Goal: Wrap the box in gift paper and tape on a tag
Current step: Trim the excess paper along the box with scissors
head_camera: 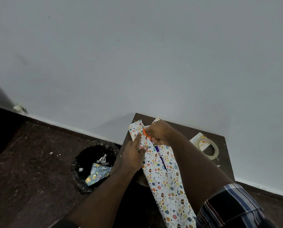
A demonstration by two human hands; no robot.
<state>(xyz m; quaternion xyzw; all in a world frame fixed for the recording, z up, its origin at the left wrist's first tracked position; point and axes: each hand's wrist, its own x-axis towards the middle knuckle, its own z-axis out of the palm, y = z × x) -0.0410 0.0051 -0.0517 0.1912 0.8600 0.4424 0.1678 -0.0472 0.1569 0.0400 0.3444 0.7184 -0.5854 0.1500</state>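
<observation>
White gift paper (pixel 167 181) printed with coloured eggs and hearts lies folded over the box on a small dark table (pixel 223 163); a purple strip of the box (pixel 161 159) shows through the seam. My left hand (pixel 134 157) presses flat on the paper's left flap. My right hand (pixel 160 133) grips orange-handled scissors (pixel 145 134) at the paper's far end. A roll of clear tape (pixel 210 149) and a white tag (pixel 199 139) lie on the table to the right.
A bin with a black liner (pixel 81 171) stands on the dark floor left of the table, holding paper scraps. A pale wall runs behind the table. The paper's near end hangs past the table's front edge.
</observation>
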